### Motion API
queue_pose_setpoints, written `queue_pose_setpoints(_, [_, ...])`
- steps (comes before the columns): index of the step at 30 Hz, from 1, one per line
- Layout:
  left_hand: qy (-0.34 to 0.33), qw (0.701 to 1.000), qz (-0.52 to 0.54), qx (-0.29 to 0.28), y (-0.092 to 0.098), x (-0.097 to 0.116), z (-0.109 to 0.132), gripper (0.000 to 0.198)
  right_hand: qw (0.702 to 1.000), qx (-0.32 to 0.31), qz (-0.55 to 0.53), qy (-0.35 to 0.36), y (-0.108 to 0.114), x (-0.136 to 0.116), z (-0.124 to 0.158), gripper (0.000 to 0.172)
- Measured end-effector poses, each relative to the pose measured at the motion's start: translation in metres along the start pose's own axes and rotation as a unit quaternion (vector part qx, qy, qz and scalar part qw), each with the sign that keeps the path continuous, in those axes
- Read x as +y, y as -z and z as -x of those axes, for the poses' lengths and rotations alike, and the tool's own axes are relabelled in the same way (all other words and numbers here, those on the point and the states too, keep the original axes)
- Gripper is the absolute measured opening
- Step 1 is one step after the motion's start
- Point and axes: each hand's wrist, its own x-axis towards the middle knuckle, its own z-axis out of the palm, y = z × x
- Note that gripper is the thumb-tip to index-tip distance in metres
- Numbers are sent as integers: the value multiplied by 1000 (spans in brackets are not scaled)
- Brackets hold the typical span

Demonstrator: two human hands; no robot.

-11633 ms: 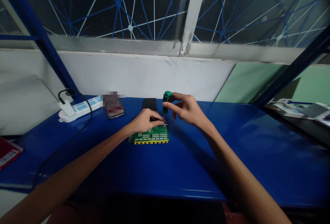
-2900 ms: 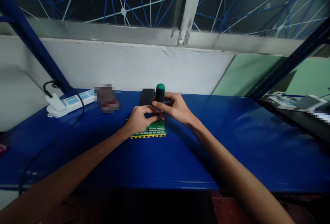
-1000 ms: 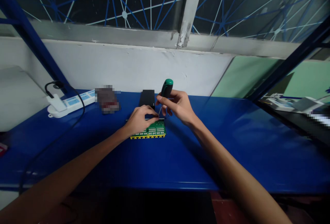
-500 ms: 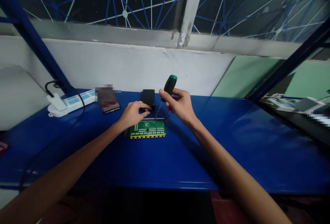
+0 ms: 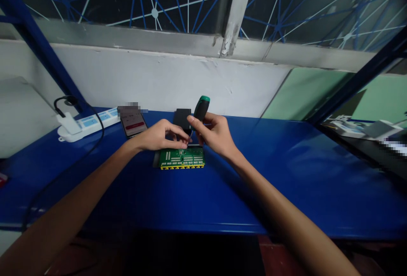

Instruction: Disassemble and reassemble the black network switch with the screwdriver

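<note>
Vs. the prev. frame, the fingertips of the L hand are now closer to the driver's lower end. The R hand grips the driver by its handle, top leaning right. Whether the L fingers pinch sth. small, I cannot tell. The board is mid-table, yellow strip on the near side, the box farther. Prob. step: driver work at the board's far edge; next move calls for a steady, more upright driver.
</note>
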Motion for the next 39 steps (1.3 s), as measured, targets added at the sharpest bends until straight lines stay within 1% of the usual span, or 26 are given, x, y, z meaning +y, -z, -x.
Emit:
queue_pose_setpoints(4, [7,999,-14,-36,0,0,1,21,999,-36,25,1,-6,-1,4,36])
queue_pose_setpoints(8, [12,997,-26,-73,0,-4,2,19,997,-51,64,16,-9,-2,6,37])
queue_pose_setpoints(14, [-2,997,-36,-75,-1,-10,1,20,995,-55,77,25,-10,-3,7,38])
queue_pose_setpoints(23, [20,996,-19,-79,-2,-9,2,20,995,-51,85,28,-10,-3,7,40])
queue_pose_setpoints(27, [20,997,-17,-79,-2,-8,2,21,995,-59,78,26,-10,-3,7,37])
queue_pose_setpoints(29, [21,997,-7,-79,-2,-7,2,21,995,-75,67,24,-9,-3,7,33])
queue_pose_setpoints(32, [16,997,3,-81,-1,-5,2,18,992,-122,29,16,-7,-4,7,28])
queue_pose_setpoints(35, [5,996,0,-92,0,-6,2,18,987,-161,-15,-6,-7,-6,6,28])
queue_pose_setpoints(39, [-7,994,10,-109,0,-11,2,18,982,-181,-46,-37,-8,-10,7,29])
